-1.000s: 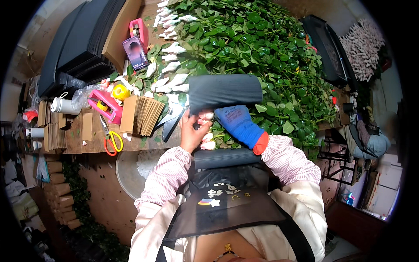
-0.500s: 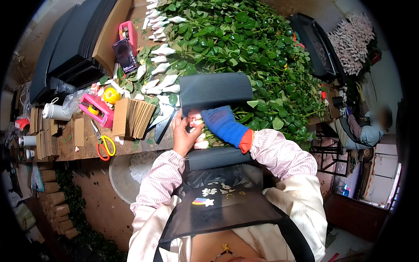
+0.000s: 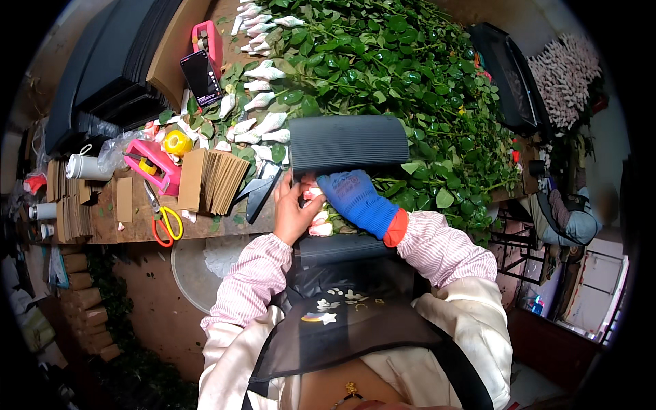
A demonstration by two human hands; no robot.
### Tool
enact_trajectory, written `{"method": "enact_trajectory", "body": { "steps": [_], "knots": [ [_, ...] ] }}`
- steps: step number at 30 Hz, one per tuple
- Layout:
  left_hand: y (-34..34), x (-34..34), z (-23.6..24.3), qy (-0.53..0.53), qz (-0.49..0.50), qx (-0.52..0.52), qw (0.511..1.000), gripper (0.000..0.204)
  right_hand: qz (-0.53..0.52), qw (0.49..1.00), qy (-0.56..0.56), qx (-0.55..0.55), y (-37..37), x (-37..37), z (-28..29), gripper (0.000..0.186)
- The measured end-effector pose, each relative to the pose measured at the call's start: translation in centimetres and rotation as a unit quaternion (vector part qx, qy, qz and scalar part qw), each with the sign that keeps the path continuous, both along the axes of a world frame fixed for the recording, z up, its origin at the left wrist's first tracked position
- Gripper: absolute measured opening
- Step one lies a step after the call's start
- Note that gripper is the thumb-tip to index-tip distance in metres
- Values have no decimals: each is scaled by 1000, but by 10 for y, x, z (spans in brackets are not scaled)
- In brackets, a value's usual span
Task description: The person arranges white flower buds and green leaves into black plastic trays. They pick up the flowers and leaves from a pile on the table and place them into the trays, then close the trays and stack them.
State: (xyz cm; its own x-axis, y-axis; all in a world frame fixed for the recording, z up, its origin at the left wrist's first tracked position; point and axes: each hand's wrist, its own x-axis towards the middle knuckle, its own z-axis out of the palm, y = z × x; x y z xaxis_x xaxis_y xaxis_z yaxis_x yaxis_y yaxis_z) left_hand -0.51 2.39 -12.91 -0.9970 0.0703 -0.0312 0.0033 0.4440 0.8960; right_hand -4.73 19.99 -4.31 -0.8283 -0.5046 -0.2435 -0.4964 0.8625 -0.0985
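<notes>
We see the left hand, bare, at the front edge of the workbench, fingers curled up round a bunch of pale pink rosebuds; grip looks closed on the buds, tho the fingertips are tucked behind them & hard to read. The right hand wears a blue glove w/ orange cuff (palm down, fingers together), pressing onto the same buds from the right; whether it clamps them or just rests on them we cannot tell. The buds sit at the bench's front edge, just below a dark ribbed sheet curved over the stems.

Left of the hands: a fanned stack of brown cardboard pieces, a black tool just beside the left wrist, orange-handled scissors near the front edge, a pink tape dispenser. Toward the back edge, a heap of green leafy stems w/ wrapped white buds along its left side.

Stems under the sheet are hidden; bench's left end is bent by the lens & blurry.
</notes>
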Motion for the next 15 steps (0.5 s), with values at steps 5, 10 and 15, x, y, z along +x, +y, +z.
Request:
{"method": "enact_trajectory", "body": {
  "steps": [5,10,15],
  "knots": [
    [0,-4,3,-28,-13,-24,999,45,16,991,-35,-126,17,-2,29,25],
    [2,-1,3,3,3,-61,998,48,-166,917,206,-300,88,-6,95,25],
    [3,0,7,3,-6,-50,999,49,-297,938,-65,-168,132,-54,91,34]
  ]
}}
